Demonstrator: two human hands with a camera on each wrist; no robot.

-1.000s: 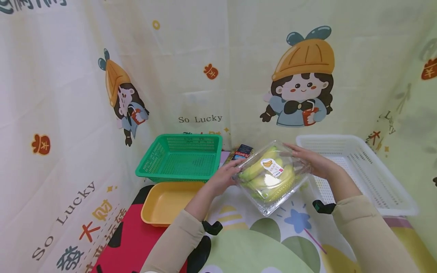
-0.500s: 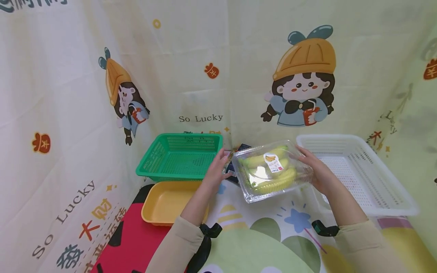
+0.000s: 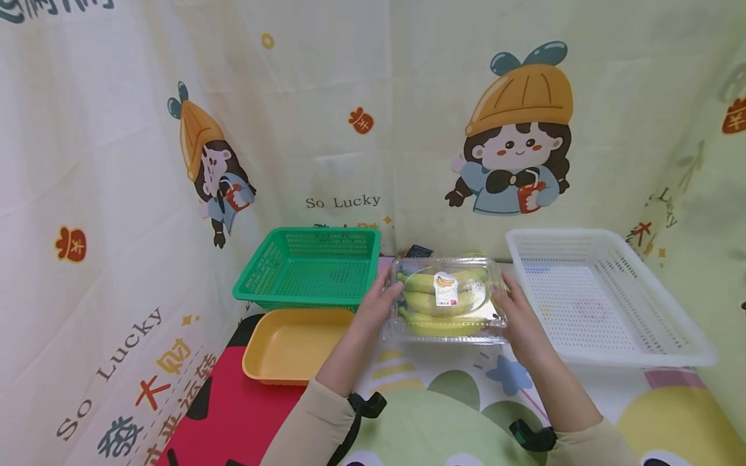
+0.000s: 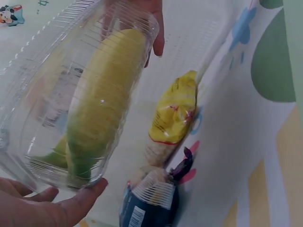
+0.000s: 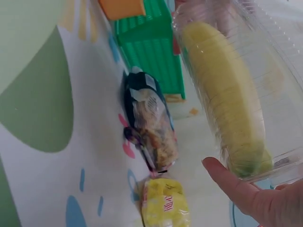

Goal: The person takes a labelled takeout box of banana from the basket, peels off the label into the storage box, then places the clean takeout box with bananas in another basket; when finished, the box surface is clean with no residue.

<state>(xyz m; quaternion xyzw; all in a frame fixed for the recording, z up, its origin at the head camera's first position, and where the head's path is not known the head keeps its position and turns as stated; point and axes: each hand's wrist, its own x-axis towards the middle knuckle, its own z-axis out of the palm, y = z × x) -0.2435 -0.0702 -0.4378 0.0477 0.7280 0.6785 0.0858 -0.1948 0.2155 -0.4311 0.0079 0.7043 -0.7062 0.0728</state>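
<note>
A clear plastic clamshell box of bananas [image 3: 445, 321] is held level between my two hands in the head view, with a banana label on its lid. My left hand [image 3: 375, 305] grips the left end, its thumb over the edge. At the opposite end my right hand [image 3: 522, 318] holds the box, fingers along the side. Both wrist views show the box raised above the cloth. Behind and below it lie a dark blue food packet [image 4: 150, 202] and a yellow packet [image 4: 174, 112], mostly hidden by the box in the head view.
On the left stands a green slotted basket [image 3: 309, 301], with a yellow-orange tray [image 3: 280, 380] in front of it. A white slotted basket [image 3: 647, 360] sits on the right. A printed curtain [image 3: 408, 129] closes off the back and sides.
The tilted banana box has turned until level and squared to the front, shifting left and slightly down. My left hand let go briefly, by the dark packet, then gripped the left end again.
</note>
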